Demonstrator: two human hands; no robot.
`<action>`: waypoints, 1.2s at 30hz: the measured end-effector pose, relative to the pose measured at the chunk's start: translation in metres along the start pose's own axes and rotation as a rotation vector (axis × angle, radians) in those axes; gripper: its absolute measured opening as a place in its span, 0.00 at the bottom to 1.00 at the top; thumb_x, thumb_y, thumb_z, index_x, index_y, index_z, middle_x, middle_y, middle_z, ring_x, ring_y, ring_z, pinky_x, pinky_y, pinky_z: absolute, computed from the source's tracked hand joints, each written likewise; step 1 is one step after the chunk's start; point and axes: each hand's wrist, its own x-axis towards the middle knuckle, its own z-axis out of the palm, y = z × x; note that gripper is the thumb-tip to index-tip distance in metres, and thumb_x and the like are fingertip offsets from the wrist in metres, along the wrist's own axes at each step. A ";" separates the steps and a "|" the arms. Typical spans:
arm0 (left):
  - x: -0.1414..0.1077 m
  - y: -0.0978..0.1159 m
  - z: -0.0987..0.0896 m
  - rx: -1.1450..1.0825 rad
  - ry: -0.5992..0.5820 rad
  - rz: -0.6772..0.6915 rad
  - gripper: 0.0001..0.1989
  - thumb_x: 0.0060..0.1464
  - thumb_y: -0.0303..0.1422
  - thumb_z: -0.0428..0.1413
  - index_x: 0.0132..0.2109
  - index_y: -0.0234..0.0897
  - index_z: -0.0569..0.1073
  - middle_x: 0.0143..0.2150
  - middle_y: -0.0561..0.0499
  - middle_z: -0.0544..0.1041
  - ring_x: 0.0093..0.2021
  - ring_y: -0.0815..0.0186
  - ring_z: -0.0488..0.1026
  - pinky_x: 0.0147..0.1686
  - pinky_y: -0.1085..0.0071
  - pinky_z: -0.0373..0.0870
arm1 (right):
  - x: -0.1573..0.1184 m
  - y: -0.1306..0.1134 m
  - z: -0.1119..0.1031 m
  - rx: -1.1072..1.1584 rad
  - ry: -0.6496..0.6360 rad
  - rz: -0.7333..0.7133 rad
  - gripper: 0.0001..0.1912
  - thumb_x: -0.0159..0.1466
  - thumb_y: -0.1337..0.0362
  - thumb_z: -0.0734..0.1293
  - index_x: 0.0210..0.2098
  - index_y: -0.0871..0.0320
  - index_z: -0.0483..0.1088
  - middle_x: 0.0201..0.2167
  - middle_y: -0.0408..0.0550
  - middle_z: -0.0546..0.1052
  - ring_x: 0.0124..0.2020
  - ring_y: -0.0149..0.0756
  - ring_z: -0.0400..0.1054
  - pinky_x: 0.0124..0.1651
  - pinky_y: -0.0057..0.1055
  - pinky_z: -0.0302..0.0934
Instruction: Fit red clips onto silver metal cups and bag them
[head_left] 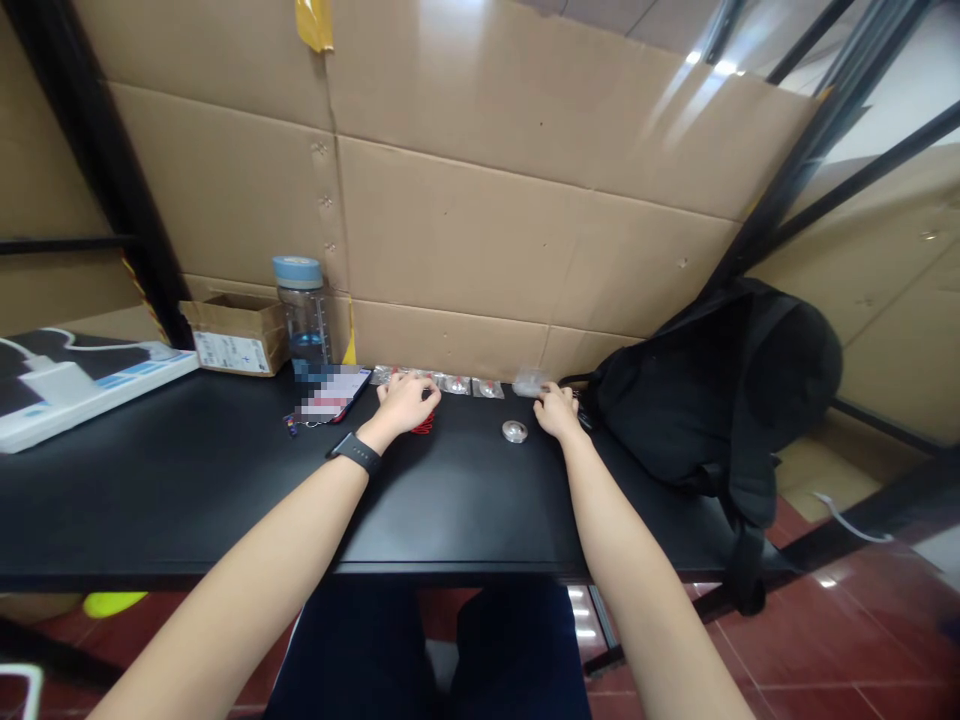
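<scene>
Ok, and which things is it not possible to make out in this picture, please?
All in the head view:
- Whether the left hand holds anything: its back covers the fingertips.
- The full red coil: partly behind that hand.
- Whether the right hand grips the clear plastic piece: its fingers hide the contact.
- The contents of the small packets: too small.
- The carton's bottom: its front wall hides it.

We observe a black fabric backpack (712, 385) at right; at left, a white plastic power strip (112, 397).
</scene>
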 end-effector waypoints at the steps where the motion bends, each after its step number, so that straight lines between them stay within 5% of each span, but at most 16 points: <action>1: 0.000 0.000 0.000 0.001 0.004 0.001 0.15 0.63 0.44 0.50 0.41 0.48 0.80 0.55 0.48 0.77 0.59 0.46 0.66 0.52 0.49 0.63 | 0.000 -0.002 0.000 -0.006 0.014 0.004 0.19 0.71 0.62 0.58 0.51 0.55 0.78 0.67 0.54 0.63 0.62 0.55 0.56 0.61 0.51 0.56; 16: 0.002 -0.003 -0.009 -0.007 0.061 -0.008 0.12 0.62 0.41 0.53 0.40 0.48 0.81 0.53 0.47 0.78 0.59 0.46 0.65 0.53 0.50 0.62 | -0.003 -0.010 -0.011 0.060 0.196 -0.013 0.20 0.68 0.60 0.59 0.52 0.60 0.77 0.58 0.58 0.72 0.57 0.53 0.60 0.57 0.47 0.58; 24: 0.006 -0.013 -0.020 0.045 0.094 -0.037 0.11 0.60 0.37 0.53 0.40 0.46 0.81 0.50 0.45 0.79 0.55 0.46 0.68 0.52 0.51 0.63 | -0.012 -0.043 -0.024 0.235 0.270 -0.320 0.19 0.68 0.65 0.59 0.49 0.60 0.80 0.52 0.55 0.76 0.55 0.48 0.64 0.62 0.41 0.58; 31: 0.009 -0.034 -0.018 0.179 -0.015 -0.023 0.11 0.56 0.34 0.56 0.42 0.48 0.82 0.54 0.46 0.79 0.57 0.44 0.67 0.54 0.48 0.61 | -0.037 -0.087 -0.030 0.307 0.087 -0.656 0.16 0.69 0.65 0.61 0.45 0.58 0.81 0.47 0.53 0.79 0.52 0.44 0.68 0.61 0.40 0.60; 36: 0.008 -0.044 -0.014 0.225 -0.092 -0.013 0.12 0.58 0.34 0.55 0.45 0.49 0.82 0.58 0.46 0.77 0.59 0.43 0.65 0.55 0.48 0.61 | -0.035 -0.075 -0.036 0.361 0.018 -0.633 0.13 0.67 0.64 0.66 0.48 0.56 0.80 0.46 0.51 0.80 0.48 0.41 0.71 0.56 0.36 0.63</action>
